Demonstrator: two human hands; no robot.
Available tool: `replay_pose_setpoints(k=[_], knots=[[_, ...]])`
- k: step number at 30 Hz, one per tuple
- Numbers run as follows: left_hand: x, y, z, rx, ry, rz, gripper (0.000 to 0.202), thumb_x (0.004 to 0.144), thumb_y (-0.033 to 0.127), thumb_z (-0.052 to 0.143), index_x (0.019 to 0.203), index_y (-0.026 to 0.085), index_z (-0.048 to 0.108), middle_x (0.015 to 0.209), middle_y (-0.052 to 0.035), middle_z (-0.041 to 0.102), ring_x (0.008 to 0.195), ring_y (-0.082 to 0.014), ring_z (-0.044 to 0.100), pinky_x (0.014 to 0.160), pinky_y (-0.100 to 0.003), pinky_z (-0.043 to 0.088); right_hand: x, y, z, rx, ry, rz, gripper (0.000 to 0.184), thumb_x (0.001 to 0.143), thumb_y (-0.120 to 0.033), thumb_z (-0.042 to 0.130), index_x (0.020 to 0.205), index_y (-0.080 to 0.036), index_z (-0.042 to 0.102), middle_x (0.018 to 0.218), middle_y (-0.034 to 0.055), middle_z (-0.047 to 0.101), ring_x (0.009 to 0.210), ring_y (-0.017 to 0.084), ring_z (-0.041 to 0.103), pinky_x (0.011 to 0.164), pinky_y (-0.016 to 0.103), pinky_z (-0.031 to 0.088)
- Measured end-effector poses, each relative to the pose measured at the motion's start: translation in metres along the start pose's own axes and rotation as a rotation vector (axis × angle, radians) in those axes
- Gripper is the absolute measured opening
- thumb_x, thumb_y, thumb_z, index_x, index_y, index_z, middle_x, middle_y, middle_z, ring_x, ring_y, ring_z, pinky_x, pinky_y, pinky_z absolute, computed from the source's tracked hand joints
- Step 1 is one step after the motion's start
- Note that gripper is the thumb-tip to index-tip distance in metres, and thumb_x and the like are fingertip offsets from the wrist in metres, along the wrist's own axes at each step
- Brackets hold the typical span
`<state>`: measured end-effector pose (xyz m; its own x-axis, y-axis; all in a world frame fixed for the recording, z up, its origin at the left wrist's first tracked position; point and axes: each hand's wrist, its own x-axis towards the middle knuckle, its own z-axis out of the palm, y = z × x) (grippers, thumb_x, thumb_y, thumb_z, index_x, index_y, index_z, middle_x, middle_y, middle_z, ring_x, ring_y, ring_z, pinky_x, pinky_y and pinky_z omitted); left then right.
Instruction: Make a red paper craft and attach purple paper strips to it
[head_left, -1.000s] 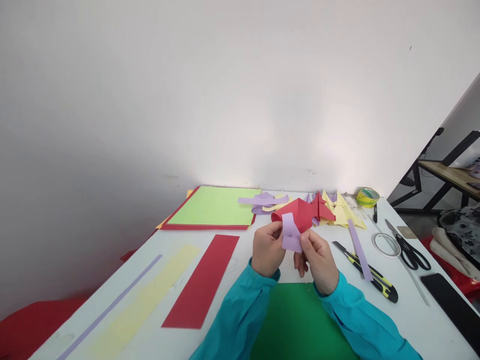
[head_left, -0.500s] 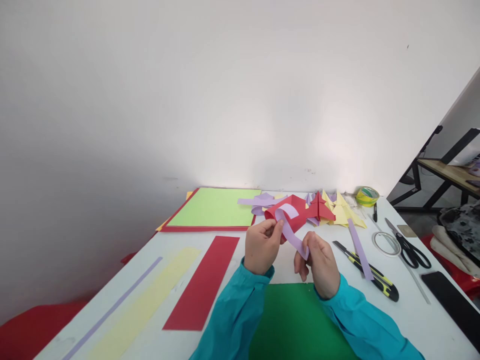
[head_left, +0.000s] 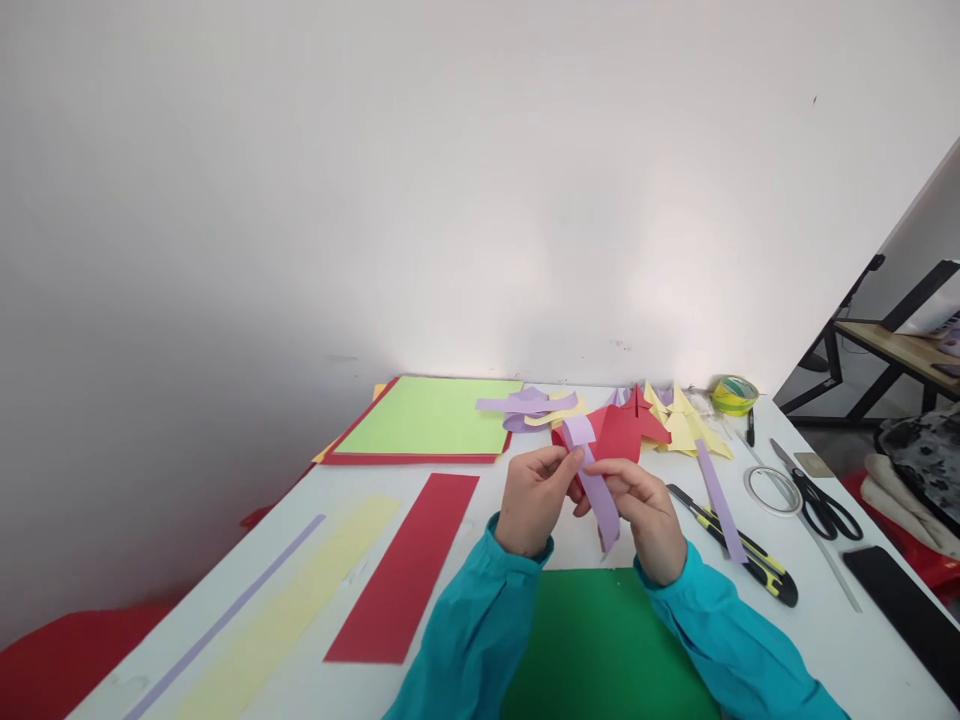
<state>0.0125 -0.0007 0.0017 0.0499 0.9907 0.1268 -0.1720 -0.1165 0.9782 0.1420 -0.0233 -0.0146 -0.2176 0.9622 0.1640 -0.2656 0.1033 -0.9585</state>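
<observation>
A lilac paper strip (head_left: 598,482) wraps over a curved red paper piece (head_left: 616,432), held just above the white table (head_left: 817,620). My left hand (head_left: 534,497) pinches the strip and the red piece near their upper left. My right hand (head_left: 649,517) grips the strip lower down, with its free end hanging past my fingers. Both arms wear teal sleeves and rise over a green sheet (head_left: 600,640) at the table's near edge.
Red (head_left: 405,565), yellow (head_left: 292,600) and thin lilac strips lie at left. A light green sheet on red (head_left: 427,415) sits behind. Folded yellow and red shapes (head_left: 679,420), tape rolls (head_left: 735,393), a utility knife (head_left: 739,545), scissors (head_left: 821,500) and a phone (head_left: 904,610) lie at right.
The lilac strip has been drawn further round the red piece and now runs down between my hands. My right hand moved up toward the left one.
</observation>
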Motion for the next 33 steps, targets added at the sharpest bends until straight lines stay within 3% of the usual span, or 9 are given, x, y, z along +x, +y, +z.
replay_pose_setpoints(k=[5,11,16,21,33], knots=[[-0.002,0.003,0.001,0.105,0.029,0.037,0.032,0.073,0.033,0.061,0.048,0.015,0.053,0.039,0.0022,0.050,0.037,-0.0087,0.046,0.041,-0.021,0.036,0.001,-0.001,0.000,-0.035,-0.042,-0.018,0.022,0.077,-0.031,0.057,0.093,-0.017,0.059,0.070,0.0028,0.069,0.036,0.009,0.052,0.036,0.021,0.032],[-0.005,0.008,0.002,0.211,0.012,0.073,0.034,0.073,0.034,0.058,0.046,0.016,0.052,0.042,0.0012,0.053,0.041,-0.0090,0.048,0.042,-0.020,0.038,0.004,0.001,-0.001,-0.107,0.005,-0.012,0.034,0.083,-0.047,0.052,0.071,-0.015,0.057,0.058,0.0027,0.067,0.033,0.007,0.049,0.036,0.020,0.032],[-0.005,0.007,0.004,0.220,0.006,0.065,0.027,0.071,0.029,0.056,0.047,0.016,0.054,0.042,0.0013,0.053,0.042,-0.0100,0.050,0.042,-0.020,0.039,0.004,0.003,0.000,-0.124,-0.004,0.017,0.038,0.083,-0.050,0.050,0.070,-0.016,0.054,0.054,0.0015,0.065,0.032,0.007,0.049,0.034,0.019,0.030],[-0.005,0.005,0.006,0.248,0.087,0.106,0.018,0.066,0.020,0.053,0.047,0.017,0.054,0.043,0.0018,0.054,0.043,-0.0110,0.050,0.043,-0.021,0.039,0.003,0.004,0.004,-0.103,0.025,0.048,0.038,0.082,-0.053,0.050,0.073,-0.017,0.052,0.047,-0.0022,0.060,0.030,0.007,0.046,0.032,0.018,0.027],[-0.002,0.010,-0.002,0.411,0.248,0.221,0.029,0.073,0.030,0.053,0.046,0.019,0.051,0.042,-0.0001,0.055,0.041,-0.0125,0.050,0.041,-0.023,0.038,-0.002,0.001,0.010,-0.090,0.081,0.054,0.041,0.084,-0.056,0.044,0.068,-0.019,0.044,0.042,-0.0063,0.053,0.029,0.005,0.041,0.032,0.017,0.026]])
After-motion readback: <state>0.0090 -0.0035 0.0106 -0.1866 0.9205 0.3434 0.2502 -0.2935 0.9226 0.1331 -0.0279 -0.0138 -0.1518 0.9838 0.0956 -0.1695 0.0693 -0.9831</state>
